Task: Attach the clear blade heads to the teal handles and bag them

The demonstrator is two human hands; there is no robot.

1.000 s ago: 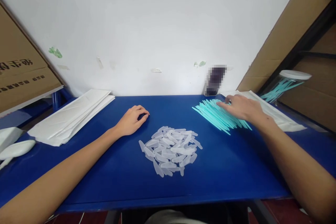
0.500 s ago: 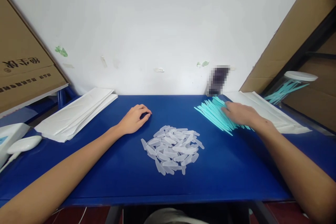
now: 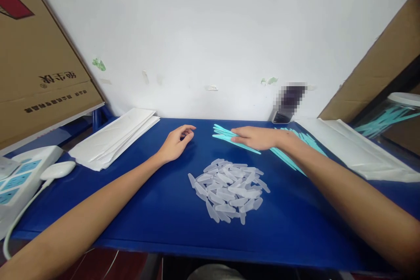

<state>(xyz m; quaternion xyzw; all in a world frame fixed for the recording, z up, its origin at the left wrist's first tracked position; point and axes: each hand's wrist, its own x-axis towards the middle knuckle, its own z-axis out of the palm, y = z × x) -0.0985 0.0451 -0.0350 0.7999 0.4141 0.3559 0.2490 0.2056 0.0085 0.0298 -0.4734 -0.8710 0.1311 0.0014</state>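
Observation:
My right hand [image 3: 254,138] is closed over a small bunch of thin turquoise sticks [image 3: 223,132], just above or on the blue table behind the white pile. More turquoise sticks [image 3: 308,140] lie in a heap partly hidden under my right wrist and forearm. My left hand [image 3: 177,142] rests on the table left of the bunch, holding nothing, its fingers curved and the thumb apart. In front of both hands is a loose pile of small translucent white plastic pieces [image 3: 229,190], flat and tapered.
White padded envelopes [image 3: 113,140] are stacked at left, with another white envelope [image 3: 364,151] at right. A power strip [image 3: 33,170] and a white charger [image 3: 58,169] with cable sit far left. A lidded jar [image 3: 390,113] of turquoise sticks stands right. A blurred phone-like object [image 3: 285,111] leans against the wall.
My right hand has moved left from the heap, bringing a bunch of turquoise sticks toward my left hand. My left hand has lifted or turned slightly. The camera view has shifted left.

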